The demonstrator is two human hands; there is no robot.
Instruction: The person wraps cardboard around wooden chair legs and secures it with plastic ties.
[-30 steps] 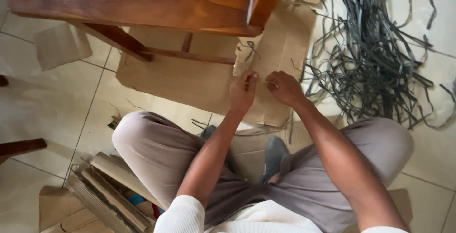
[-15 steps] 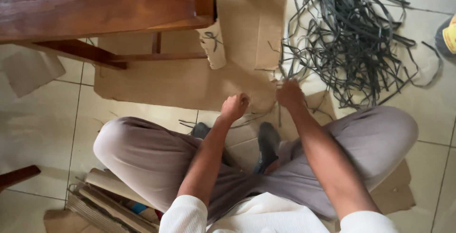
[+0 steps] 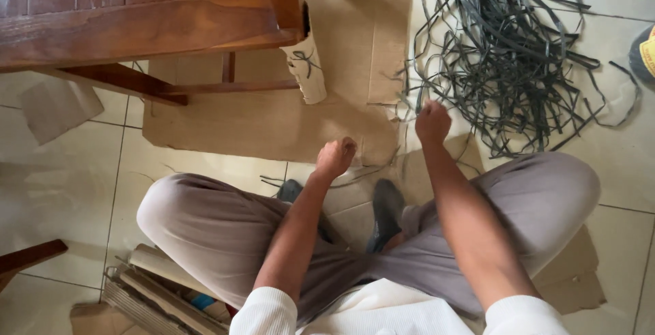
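My left hand (image 3: 336, 156) is curled into a fist and rests at the near edge of a flat brown cardboard sheet (image 3: 273, 123). Farther right, my right hand (image 3: 432, 122) is also closed, at the near left edge of a tangled pile of thin grey strips (image 3: 512, 48). I cannot make out anything inside either fist. A few loose grey strips (image 3: 368, 170) lie on the floor just below my left hand. I sit cross-legged in grey trousers, with my grey-socked feet (image 3: 387, 205) between my knees.
A brown wooden seat frame (image 3: 136, 24) stands over the cardboard at top left. A torn cardboard flap (image 3: 308, 69) hangs by its corner. Stacked cardboard pieces (image 3: 157, 287) lie by my left knee, another sheet (image 3: 573, 280) under my right. The floor is pale tile.
My hands were pinched together over the cardboard, then parted. The right hand has moved up and right to the strip pile. The left hand dropped to the cardboard's near edge.
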